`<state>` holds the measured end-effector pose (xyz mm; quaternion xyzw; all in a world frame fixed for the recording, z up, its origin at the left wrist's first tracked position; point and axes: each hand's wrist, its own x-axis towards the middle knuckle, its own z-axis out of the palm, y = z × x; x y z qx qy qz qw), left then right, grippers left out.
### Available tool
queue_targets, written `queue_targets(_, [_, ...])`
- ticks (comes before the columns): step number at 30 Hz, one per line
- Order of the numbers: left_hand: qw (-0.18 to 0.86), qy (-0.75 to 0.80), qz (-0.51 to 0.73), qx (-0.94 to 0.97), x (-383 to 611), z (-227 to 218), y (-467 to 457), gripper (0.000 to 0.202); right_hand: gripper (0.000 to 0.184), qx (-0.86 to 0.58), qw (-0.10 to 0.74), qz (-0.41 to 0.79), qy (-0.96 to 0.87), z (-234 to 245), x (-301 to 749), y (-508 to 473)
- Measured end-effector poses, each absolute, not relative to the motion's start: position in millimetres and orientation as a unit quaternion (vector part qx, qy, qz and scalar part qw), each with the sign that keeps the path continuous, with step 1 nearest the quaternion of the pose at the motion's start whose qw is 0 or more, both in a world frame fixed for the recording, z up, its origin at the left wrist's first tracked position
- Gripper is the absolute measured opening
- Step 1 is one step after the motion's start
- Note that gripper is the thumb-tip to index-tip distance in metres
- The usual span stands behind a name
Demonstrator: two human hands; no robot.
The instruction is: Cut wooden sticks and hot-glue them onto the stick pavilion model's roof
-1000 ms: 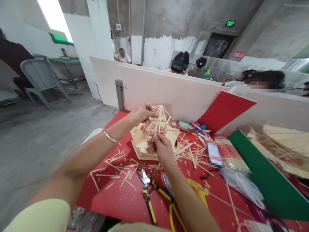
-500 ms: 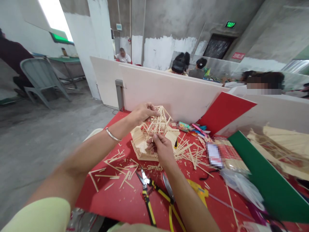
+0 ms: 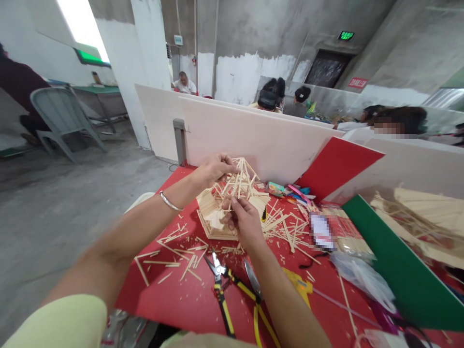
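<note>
A pointed frame of thin wooden sticks (image 3: 243,180) rises over a low many-sided stick base (image 3: 217,236) on the red table. My left hand (image 3: 219,169) pinches the frame's upper left side near its peak, thumb and fingers together. Lower down, my right hand (image 3: 242,217) is closed, with thumb and forefinger pressed on the lower end of a stick of the frame. The fingertips partly hide that stick. Close in front lie shears with black-and-yellow handles (image 3: 222,295), and a second bladed cutter (image 3: 253,280) rests beside my right forearm.
Loose wooden sticks (image 3: 286,227) are scattered right of the base, cut bits (image 3: 188,258) to the left. A yellow glue gun (image 3: 299,285), a plastic bag (image 3: 362,278) and a green board (image 3: 402,266) lie right. White partition panels (image 3: 253,137) stand behind; several people sit beyond.
My right hand has shifted very slightly upward at the frame's lower part. My left hand keeps its hold near the peak, and the tools lie as before.
</note>
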<state>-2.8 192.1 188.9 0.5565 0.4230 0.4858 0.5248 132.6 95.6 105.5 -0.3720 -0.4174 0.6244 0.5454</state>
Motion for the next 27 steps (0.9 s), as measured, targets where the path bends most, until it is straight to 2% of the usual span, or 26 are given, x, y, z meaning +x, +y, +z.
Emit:
queue_targets(8, [0.529, 0.407, 0.487, 0.563, -4.7, 185.0, 194.4, 0.034, 0.033, -0.361, 0.556, 0.621, -0.419, 104.9, 135.1, 94.2])
queue_targets(27, [0.526, 0.42, 0.485, 0.558, -2.8, 187.2, 191.8, 0.037, 0.032, -0.364, 0.556, 0.63, -0.402, 105.6, 137.5, 91.9])
